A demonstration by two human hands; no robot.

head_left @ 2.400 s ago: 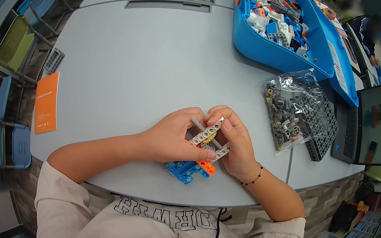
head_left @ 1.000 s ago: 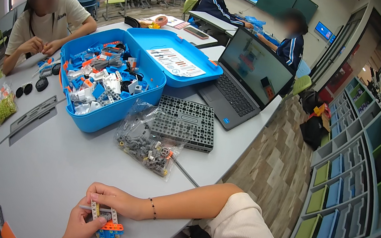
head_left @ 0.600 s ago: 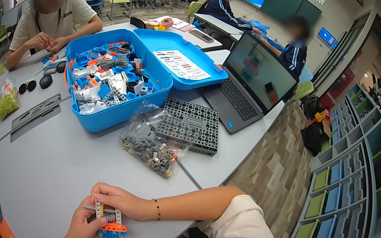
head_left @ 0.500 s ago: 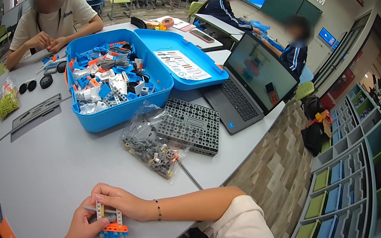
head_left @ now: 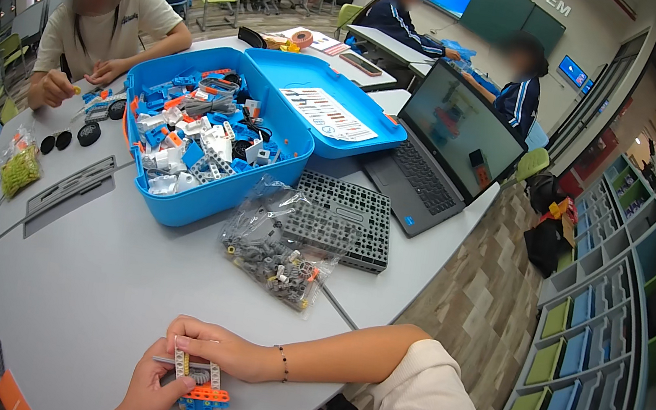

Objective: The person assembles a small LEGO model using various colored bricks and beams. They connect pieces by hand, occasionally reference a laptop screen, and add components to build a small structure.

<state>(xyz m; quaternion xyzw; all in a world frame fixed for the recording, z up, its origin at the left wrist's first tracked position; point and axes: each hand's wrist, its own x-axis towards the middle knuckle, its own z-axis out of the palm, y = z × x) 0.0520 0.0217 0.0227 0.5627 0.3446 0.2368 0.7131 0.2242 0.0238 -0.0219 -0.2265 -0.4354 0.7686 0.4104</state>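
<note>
At the table's near edge I hold a small building-brick assembly (head_left: pixel 203 407), made of a blue base, an orange perforated strip and two upright white beams. A grey rod crosses between the beams, with a grey gear-like part below it. My left hand (head_left: pixel 151 386) is closed round its left side, the thumb pressed near the orange strip. My right hand (head_left: pixel 225 351) comes over from the right and pinches the top of the left white beam. Some of the fingers are hidden behind the assembly.
Beyond my hands lie a clear bag (head_left: pixel 274 256) of grey parts and a dark grey perforated block (head_left: pixel 347 221). Behind them stands an open blue bin (head_left: pixel 214 201) of bricks, beside a laptop (head_left: pixel 426 173). Across the table a person (head_left: pixel 108 28) handles small parts near black wheels (head_left: pixel 89 134).
The view has shifted slightly, so the table's things appear farther right. My hands keep the same grip on the assembly. The person opposite has moved their hands apart, one raised with a small yellow piece.
</note>
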